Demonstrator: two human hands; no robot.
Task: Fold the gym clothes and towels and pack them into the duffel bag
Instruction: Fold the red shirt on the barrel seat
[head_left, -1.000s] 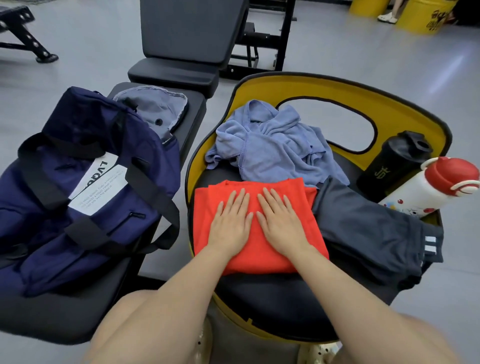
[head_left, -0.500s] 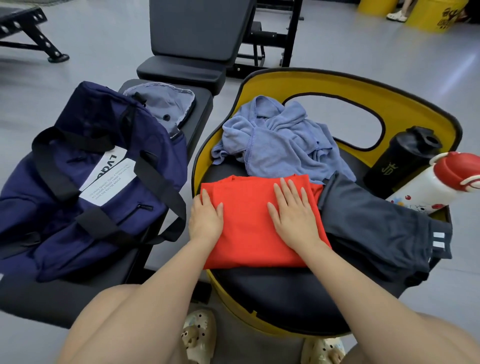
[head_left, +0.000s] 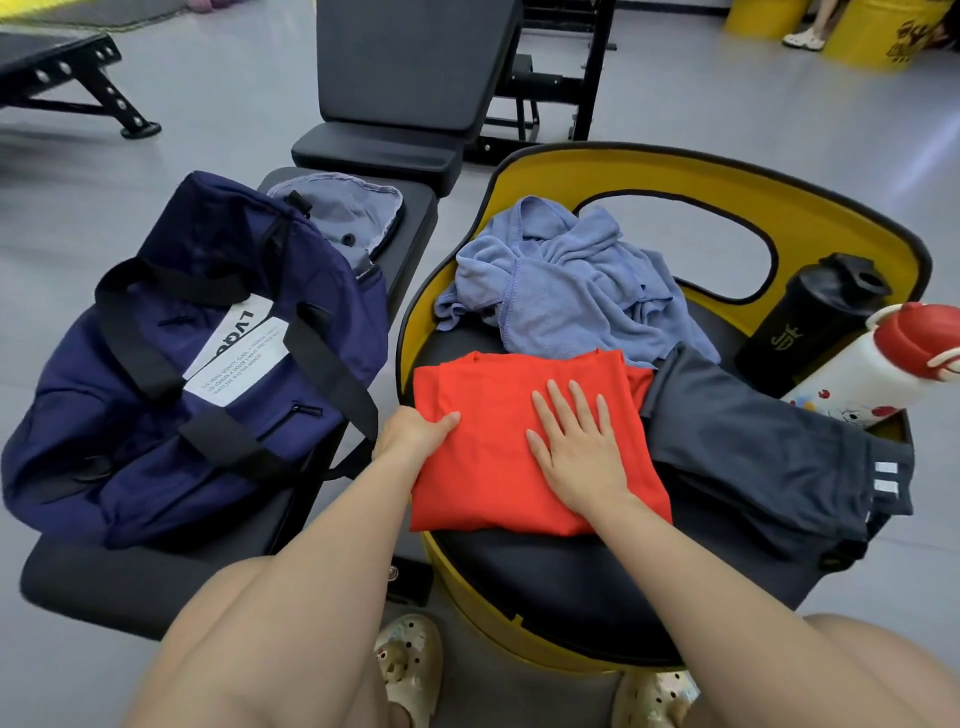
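Right hand (head_left: 582, 452) lies flat, fingers apart, on the folded orange shirt (head_left: 493, 467); left hand (head_left: 413, 431) grips its edge; lifting one-sided risks unfolding.

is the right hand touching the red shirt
Touching. The head view shows the right hand lying flat, fingers straight, on top of the folded red shirt, with no gap between palm and cloth.

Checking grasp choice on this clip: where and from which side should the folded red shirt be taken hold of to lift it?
Probably by its left edge, where the left hand already sits, with the right hand sliding to the right edge. The red shirt lies flat and folded; lifting both sides should keep the fold. The dark shorts crowd its right side.
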